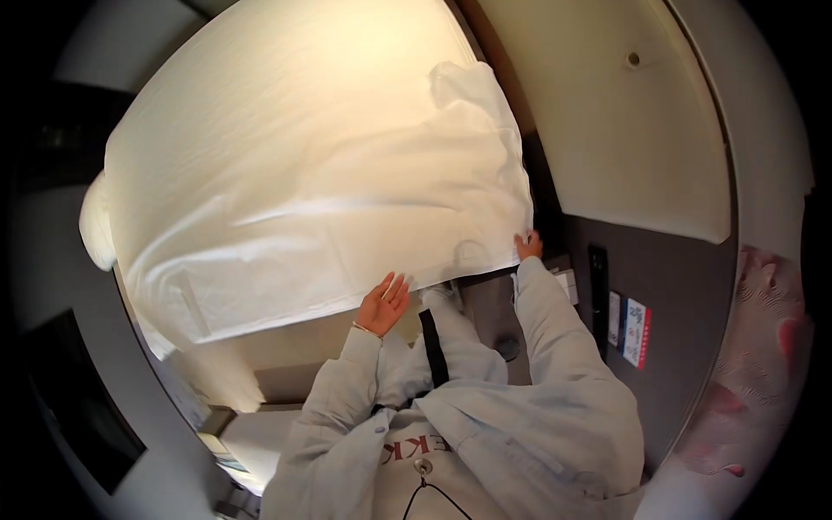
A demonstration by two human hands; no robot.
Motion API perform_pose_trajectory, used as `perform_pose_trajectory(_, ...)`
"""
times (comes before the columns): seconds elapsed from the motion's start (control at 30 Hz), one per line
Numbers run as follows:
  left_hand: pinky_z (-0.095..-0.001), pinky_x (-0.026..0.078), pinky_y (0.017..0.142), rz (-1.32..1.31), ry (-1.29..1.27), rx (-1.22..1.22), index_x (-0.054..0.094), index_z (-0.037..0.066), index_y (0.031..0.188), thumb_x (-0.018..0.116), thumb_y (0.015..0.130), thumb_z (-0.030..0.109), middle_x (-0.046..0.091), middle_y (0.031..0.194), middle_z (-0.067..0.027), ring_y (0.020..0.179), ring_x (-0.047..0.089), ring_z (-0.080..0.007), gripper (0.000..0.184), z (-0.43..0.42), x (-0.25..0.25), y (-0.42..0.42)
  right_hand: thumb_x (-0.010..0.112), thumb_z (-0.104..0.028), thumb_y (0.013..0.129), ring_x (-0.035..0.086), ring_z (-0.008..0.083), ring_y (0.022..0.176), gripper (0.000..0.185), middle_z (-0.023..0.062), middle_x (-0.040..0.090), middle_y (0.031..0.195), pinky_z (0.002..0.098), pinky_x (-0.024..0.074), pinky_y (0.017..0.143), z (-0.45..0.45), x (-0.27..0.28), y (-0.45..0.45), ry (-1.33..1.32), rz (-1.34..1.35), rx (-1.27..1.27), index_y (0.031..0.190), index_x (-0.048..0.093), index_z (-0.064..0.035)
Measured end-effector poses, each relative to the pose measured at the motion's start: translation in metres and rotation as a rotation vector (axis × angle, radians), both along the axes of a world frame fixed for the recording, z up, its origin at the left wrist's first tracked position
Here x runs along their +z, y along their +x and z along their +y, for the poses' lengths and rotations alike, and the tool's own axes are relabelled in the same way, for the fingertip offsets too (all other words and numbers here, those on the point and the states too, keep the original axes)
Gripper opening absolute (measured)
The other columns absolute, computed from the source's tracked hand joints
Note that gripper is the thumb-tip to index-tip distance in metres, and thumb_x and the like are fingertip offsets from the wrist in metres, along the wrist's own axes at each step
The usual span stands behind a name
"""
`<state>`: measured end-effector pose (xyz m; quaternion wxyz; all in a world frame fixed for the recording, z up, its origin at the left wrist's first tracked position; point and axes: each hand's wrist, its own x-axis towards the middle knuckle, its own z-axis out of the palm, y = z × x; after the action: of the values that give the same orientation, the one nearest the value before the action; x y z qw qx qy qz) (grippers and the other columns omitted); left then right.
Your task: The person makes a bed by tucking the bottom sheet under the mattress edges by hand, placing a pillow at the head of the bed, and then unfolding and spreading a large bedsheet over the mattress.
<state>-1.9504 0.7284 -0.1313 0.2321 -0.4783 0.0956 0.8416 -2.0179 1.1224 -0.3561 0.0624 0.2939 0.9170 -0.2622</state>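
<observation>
A white bed sheet [286, 173] lies over the mattress, with creases along its near side and a bunched fold toward the far right. At the bed's near right corner, my right hand [528, 245] is closed on the sheet's edge. My left hand [384, 305] is open beside the sheet's near hem, palm turned up and fingers stretched out; it wears a thin bracelet [367, 330] at the wrist. Whether the left fingertips touch the cloth, I cannot tell.
A pale padded headboard panel [641, 130] rises at the right above a dark panel [667, 277] with a black switch strip [598, 286] and a printed card [637, 333]. My legs stand close against the bed. A pale lampshade-like object [256, 442] is at the lower left.
</observation>
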Motion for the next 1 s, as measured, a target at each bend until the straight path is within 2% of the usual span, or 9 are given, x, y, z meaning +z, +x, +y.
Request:
perform_pose_trajectory(0.1,-0.0416,0.042,0.090,-0.154,-0.097,-0.033,0.037,0.009,0.122,0.052,0.084,0.014,0.045,0.123,-0.0108,0.108,0.047,-0.0272,0.041,-0.021,-0.059,0.015,0.073,-0.047,0.062,0.054,0.0249,0.079,0.060,0.0089,0.053,0.103,0.0430,0.0480,0.060,-0.044,0.009,0.033,-0.561,-0.192,-0.790,0.104,0.053,-0.0081)
perform_pose_trajectory(0.2,-0.0493,0.042,0.087,-0.395,-0.190,-0.011,0.023,0.008,0.126,0.059,0.080,0.024,0.043,0.122,-0.0161,0.107,0.047,-0.0336,0.061,-0.048,-0.133,0.048,0.069,-0.057,0.063,0.053,0.0206,0.074,0.061,0.0057,0.056,0.092,0.0377,0.0443,0.047,-0.049,0.002,0.029,-0.627,-0.115,-0.987,0.096,0.055,-0.0082)
perform_pose_trajectory(0.3,-0.0506,0.042,0.086,-0.683,-0.297,0.371,0.019,0.013,0.127,0.068,0.070,0.034,0.045,0.112,-0.0130,0.102,0.048,-0.0324,0.078,-0.059,-0.175,0.057,0.062,-0.064,0.066,0.051,0.0144,0.058,0.058,0.0016,0.056,0.064,0.0279,0.0382,0.049,-0.021,0.018,0.012,-0.706,-0.033,-0.796,0.068,0.062,-0.0068)
perform_pose_trajectory(0.4,-0.0469,0.043,0.084,-0.698,-0.485,0.071,0.021,0.014,0.126,0.072,0.065,0.037,0.046,0.107,-0.0102,0.098,0.049,-0.0310,0.083,-0.066,-0.187,0.062,0.061,-0.062,0.068,0.048,0.0122,0.053,0.060,0.0013,0.057,0.065,0.0288,0.0375,0.050,0.015,-0.015,0.008,-0.651,-0.153,-0.528,0.057,0.059,-0.0029)
perform_pose_trajectory(0.57,-0.0350,0.040,0.082,-0.675,-0.541,0.122,0.048,0.015,0.110,0.072,0.058,0.054,0.046,0.105,-0.0019,0.096,0.045,-0.0191,0.069,-0.042,-0.196,0.051,0.058,-0.041,0.081,0.049,0.0207,0.056,0.044,0.0158,0.057,0.065,0.0330,0.0400,0.056,-0.001,0.026,-0.035,-0.110,0.059,-0.277,0.082,0.058,0.0025)
perform_pose_trajectory(0.67,-0.0345,0.041,0.081,-0.556,-0.642,0.109,0.047,0.015,0.114,0.071,0.058,0.059,0.046,0.104,-0.0012,0.096,0.046,-0.0194,0.075,-0.019,-0.188,0.058,0.048,-0.033,0.089,0.058,0.0210,0.067,0.042,0.0171,0.063,0.078,0.0308,0.0444,0.064,-0.005,0.092,-0.046,-0.272,0.443,-0.493,0.091,0.059,0.0067)
perform_pose_trajectory(0.8,-0.0351,0.042,0.081,-0.746,-0.818,-0.018,0.045,0.015,0.117,0.070,0.059,0.061,0.046,0.104,-0.0011,0.096,0.046,-0.0196,0.078,-0.006,-0.183,0.051,0.045,-0.035,0.091,0.056,0.0138,0.067,0.041,0.0082,0.064,0.082,0.0277,0.0438,0.055,0.012,0.046,0.017,-0.443,0.542,-0.771,0.099,0.060,0.0020)
perform_pose_trajectory(0.93,-0.0348,0.044,0.077,-0.514,-0.646,0.271,0.045,0.014,0.113,0.071,0.063,0.054,0.043,0.112,-0.0034,0.097,0.046,-0.0214,0.069,-0.017,-0.195,0.043,0.052,-0.037,0.085,0.052,0.0205,0.059,0.036,0.0058,0.053,0.064,0.0300,0.0435,0.057,0.030,0.009,0.028,-0.698,0.096,-1.182,0.082,0.055,-0.0016)
perform_pose_trajectory(1.0,-0.0338,0.044,0.075,-0.518,-0.594,0.215,0.045,0.013,0.111,0.071,0.065,0.051,0.042,0.115,-0.0045,0.097,0.047,-0.0222,0.065,-0.007,-0.175,0.017,0.060,-0.024,0.080,0.049,0.0213,0.060,0.023,0.0059,0.048,0.063,0.0313,0.0440,0.061,0.040,0.016,0.001,0.026,0.071,-0.391,0.081,0.050,-0.0034)
